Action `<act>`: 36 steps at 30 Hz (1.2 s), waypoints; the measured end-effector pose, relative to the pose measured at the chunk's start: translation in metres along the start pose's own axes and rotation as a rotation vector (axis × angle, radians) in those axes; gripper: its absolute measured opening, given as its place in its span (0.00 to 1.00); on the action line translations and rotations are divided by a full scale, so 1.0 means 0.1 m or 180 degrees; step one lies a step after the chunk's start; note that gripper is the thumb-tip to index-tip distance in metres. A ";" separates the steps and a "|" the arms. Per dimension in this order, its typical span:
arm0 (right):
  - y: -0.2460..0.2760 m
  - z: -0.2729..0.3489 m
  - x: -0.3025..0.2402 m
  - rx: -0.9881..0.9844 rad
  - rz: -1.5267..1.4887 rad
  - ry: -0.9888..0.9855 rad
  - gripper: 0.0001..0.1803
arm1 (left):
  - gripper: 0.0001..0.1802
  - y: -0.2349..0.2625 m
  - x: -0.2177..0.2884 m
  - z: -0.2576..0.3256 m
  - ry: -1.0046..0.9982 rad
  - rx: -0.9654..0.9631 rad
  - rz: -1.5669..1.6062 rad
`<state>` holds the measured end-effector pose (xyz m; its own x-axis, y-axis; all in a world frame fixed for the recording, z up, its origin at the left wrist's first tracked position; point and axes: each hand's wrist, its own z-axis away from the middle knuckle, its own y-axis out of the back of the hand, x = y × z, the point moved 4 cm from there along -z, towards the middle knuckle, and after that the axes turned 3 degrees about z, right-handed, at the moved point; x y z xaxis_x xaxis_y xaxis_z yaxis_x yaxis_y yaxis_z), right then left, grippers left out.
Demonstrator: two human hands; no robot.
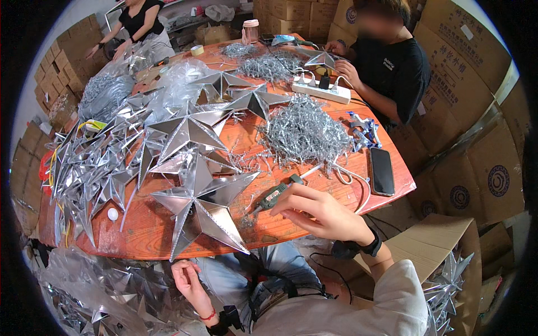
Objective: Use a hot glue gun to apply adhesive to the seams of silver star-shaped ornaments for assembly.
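Observation:
A large silver five-pointed star [196, 199] lies at the near edge of the table, two of its points reaching to the rim. Just below its lower left point is my left hand [188, 281], fingers curled in; what they hold, if anything, is hidden. My right hand [316, 210] hovers at the table's front edge with fingers stretched forward and nothing seen in them. Close to its fingertips lies a dark green glue gun [273, 196] with a pale stick [311, 171] out of its back end. More silver stars [188, 134] lie behind the large one.
Many silver stars [101, 168] crowd the table's left. Tangled silver tinsel [305, 130], a power strip [321, 91] and a phone [381, 171] lie on the right. A co-worker [392, 67] holds a star across the table; another person [140, 28] stands at far left. Cartons [459, 84] line the right.

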<state>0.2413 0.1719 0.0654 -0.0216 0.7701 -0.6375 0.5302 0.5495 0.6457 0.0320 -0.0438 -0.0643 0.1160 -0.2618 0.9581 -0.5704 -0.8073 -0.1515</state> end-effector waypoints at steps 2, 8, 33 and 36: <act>-0.01 0.00 0.01 -0.0016 -0.0014 -0.0042 0.08 | 0.02 -0.01 -0.01 0.00 0.0042 -0.0019 0.0032; -0.05 -0.02 0.03 -0.0055 -0.0015 -0.0153 0.08 | 0.02 -0.04 -0.02 0.00 0.0248 0.0040 -0.0065; -0.11 -0.06 0.05 -0.0076 0.0079 -0.0212 0.09 | 0.06 0.02 -0.15 0.03 0.0428 0.0214 0.0338; -0.11 -0.06 0.06 -0.0036 0.0133 -0.0158 0.08 | 0.06 0.03 -0.19 0.04 0.0483 0.0234 0.0475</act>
<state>0.2303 0.1726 0.0568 0.0425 0.7756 -0.6298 0.5201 0.5211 0.6768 0.0311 -0.0433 -0.0842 -0.0920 -0.3031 0.9485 -0.5105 -0.8035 -0.3063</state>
